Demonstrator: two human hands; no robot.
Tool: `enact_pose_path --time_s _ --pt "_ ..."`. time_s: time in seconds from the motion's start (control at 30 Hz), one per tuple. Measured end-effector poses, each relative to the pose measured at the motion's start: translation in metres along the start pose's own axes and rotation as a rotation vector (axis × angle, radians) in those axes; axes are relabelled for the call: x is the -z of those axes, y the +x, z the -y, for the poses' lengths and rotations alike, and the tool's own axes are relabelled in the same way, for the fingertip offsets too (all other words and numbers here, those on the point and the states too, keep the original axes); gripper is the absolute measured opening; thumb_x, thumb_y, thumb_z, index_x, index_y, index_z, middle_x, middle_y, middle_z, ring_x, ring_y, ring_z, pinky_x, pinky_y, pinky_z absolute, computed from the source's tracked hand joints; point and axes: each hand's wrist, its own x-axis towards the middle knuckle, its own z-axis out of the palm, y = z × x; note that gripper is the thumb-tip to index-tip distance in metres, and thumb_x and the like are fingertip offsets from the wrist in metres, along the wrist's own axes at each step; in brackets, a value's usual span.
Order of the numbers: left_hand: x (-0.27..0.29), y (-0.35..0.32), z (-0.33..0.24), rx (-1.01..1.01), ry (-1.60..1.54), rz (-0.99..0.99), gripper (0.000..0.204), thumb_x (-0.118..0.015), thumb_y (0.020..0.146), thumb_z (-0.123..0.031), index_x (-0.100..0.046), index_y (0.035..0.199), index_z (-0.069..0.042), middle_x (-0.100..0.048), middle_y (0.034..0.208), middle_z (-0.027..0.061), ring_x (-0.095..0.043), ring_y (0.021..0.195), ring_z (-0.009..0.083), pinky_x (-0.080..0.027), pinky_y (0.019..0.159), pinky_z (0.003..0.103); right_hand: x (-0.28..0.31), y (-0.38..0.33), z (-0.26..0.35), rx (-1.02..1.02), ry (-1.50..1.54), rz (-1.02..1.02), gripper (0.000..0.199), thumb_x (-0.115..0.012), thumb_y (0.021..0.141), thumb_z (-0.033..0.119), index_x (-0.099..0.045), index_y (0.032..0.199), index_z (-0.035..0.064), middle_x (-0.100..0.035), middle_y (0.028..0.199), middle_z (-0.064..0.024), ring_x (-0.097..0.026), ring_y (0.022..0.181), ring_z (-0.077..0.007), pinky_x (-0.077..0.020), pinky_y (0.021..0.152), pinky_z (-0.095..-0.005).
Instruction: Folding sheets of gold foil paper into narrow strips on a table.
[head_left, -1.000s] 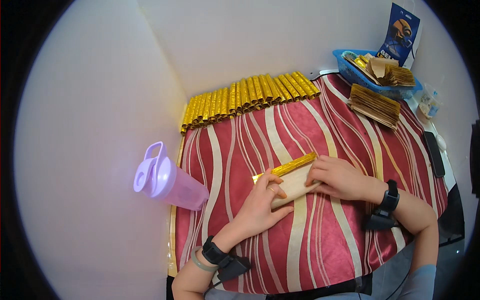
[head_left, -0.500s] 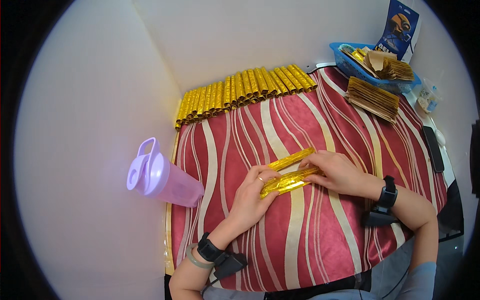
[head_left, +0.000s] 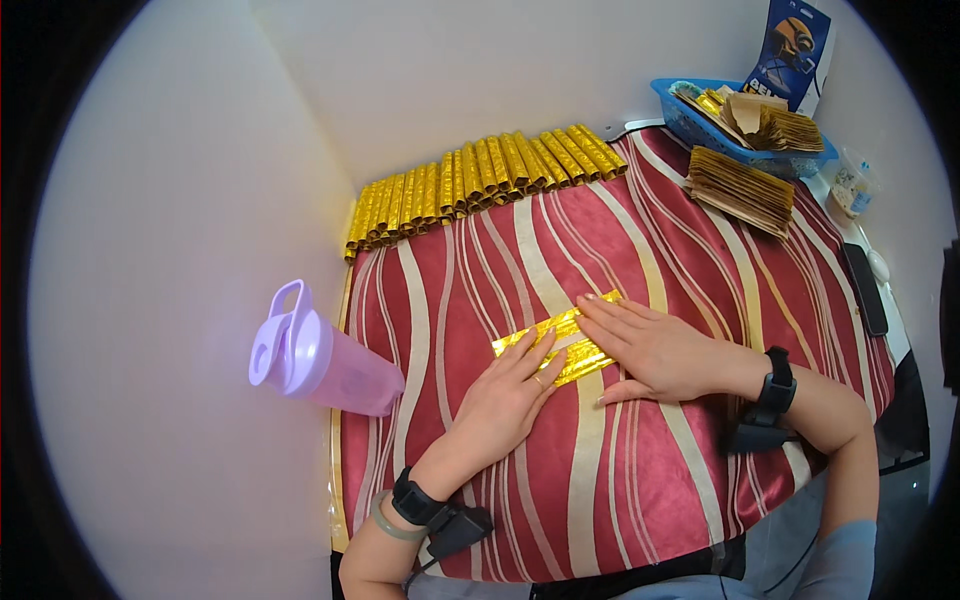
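A shiny gold foil paper (head_left: 578,364) lies on the striped red cloth, its long edges folded in toward a pale strip along the middle. My left hand (head_left: 508,396) rests flat on its left part with the fingers stretched out. On its right part my right hand (head_left: 652,350) lies flat too, fingers extended, thumb apart on the cloth near the paper's lower edge. The hands cover part of the paper. Neither hand grips anything.
Many rolled gold paper tubes (head_left: 480,180) are stacked along the far wall. A purple shaker bottle (head_left: 335,360) stands at the left. At the far right are a pile of folded papers (head_left: 740,192), a blue basket (head_left: 690,122), a plastic cup (head_left: 852,188) and a black phone (head_left: 866,290).
Both hands have gone from pinching the folded gold paper to lying flat on it. The paper now lies flatter, its pale middle strip showing.
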Motion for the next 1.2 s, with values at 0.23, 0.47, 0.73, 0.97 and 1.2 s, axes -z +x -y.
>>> enact_pose_path --time_s 0.23,0.47,0.73,0.97,1.2 --pt "0.011 0.001 -0.005 0.014 0.281 -0.008 0.040 -0.062 0.086 -0.012 -0.060 0.126 -0.015 -0.049 0.138 0.0152 -0.041 0.132 0.0366 -0.027 0.110 0.053 0.013 -0.007 0.000 -0.001 -0.184 -0.065 0.087 -0.047 0.086 0.065 -0.042 0.133 -0.0085 -0.044 0.138 -0.0245 -0.039 0.133 -0.0321 -0.0268 0.113 -0.0420" --pt "0.011 -0.003 0.013 -0.017 0.258 -0.274 0.030 -0.068 0.075 -0.006 -0.071 0.103 -0.013 -0.060 0.103 0.0070 -0.053 0.100 0.0302 -0.044 0.085 0.042 0.040 -0.010 0.035 0.126 0.011 0.077 0.042 -0.062 0.086 0.046 -0.062 0.081 0.0046 -0.063 0.080 -0.0075 -0.061 0.081 -0.0220 -0.0494 0.069 -0.0328" --pt "0.009 0.002 -0.001 0.016 -0.033 -0.096 0.039 -0.070 0.081 -0.014 -0.059 0.116 -0.005 -0.052 0.118 0.0147 -0.048 0.117 0.0334 -0.038 0.100 0.046 0.022 0.002 0.019 0.023 0.120 -0.109 0.047 -0.070 0.080 0.034 -0.057 0.112 0.0018 -0.057 0.114 -0.0128 -0.054 0.109 -0.0298 -0.0439 0.093 -0.0393" --pt "0.001 0.002 0.006 0.079 0.070 0.017 0.049 -0.066 0.087 -0.024 -0.046 0.126 -0.002 -0.044 0.141 0.0179 -0.037 0.134 0.0351 -0.023 0.112 0.054 0.003 0.006 -0.008 0.006 -0.090 -0.070 0.077 -0.056 0.087 0.055 -0.043 0.137 -0.0030 -0.041 0.143 -0.0204 -0.032 0.138 -0.0354 -0.0199 0.116 -0.0476" --pt "0.006 0.008 0.004 0.091 0.039 0.038 0.067 -0.074 0.078 -0.040 -0.043 0.123 -0.001 -0.036 0.145 0.0216 -0.031 0.137 0.0402 -0.020 0.112 0.056 0.001 0.013 -0.017 0.058 0.098 0.014 0.081 -0.058 0.086 0.055 -0.037 0.140 -0.0018 -0.035 0.146 -0.0243 -0.026 0.142 -0.0336 -0.0170 0.117 -0.0486"
